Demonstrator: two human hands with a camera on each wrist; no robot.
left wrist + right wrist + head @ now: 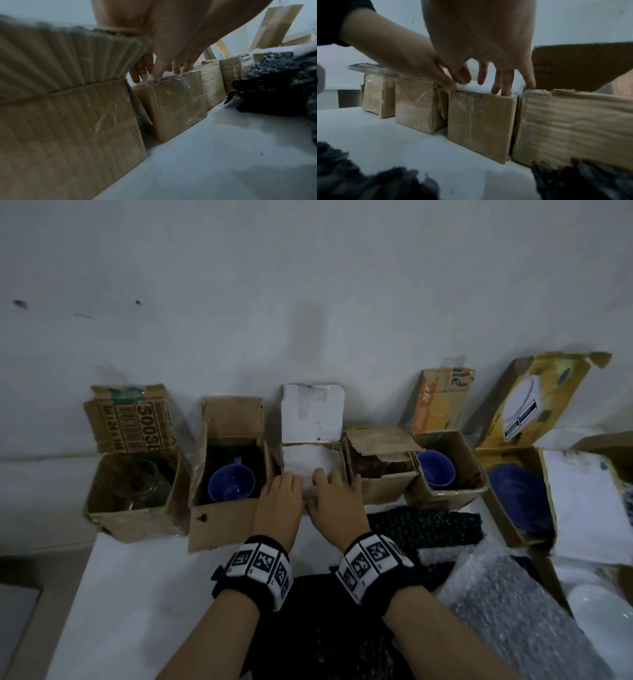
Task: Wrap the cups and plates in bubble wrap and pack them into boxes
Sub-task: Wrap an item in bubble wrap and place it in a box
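A white wrapped bundle (pixel 313 463) fills the middle cardboard box (pixel 342 450), whose white flap stands up behind it. My left hand (pixel 279 491) and right hand (pixel 334 491) lie side by side on the bundle's near edge. In the right wrist view the right hand's fingers (pixel 501 83) point straight down and press the white wrap (pixel 471 88) into the box (pixel 479 121), with the left hand (pixel 436 77) touching the wrap's left corner. The left wrist view shows the left fingertips (pixel 156 75) at the rim of that box (pixel 171 105). What the bundle holds is hidden.
Open boxes stand in a row along the wall: a glass (pixel 140 484) at far left, blue cups (pixel 231 484) (pixel 435 469), and a blue plate (pixel 520 498) in the yellow box. Black bubble wrap (pixel 424 525), clear bubble wrap (pixel 507 604) and a white plate (pixel 603 611) lie to the right.
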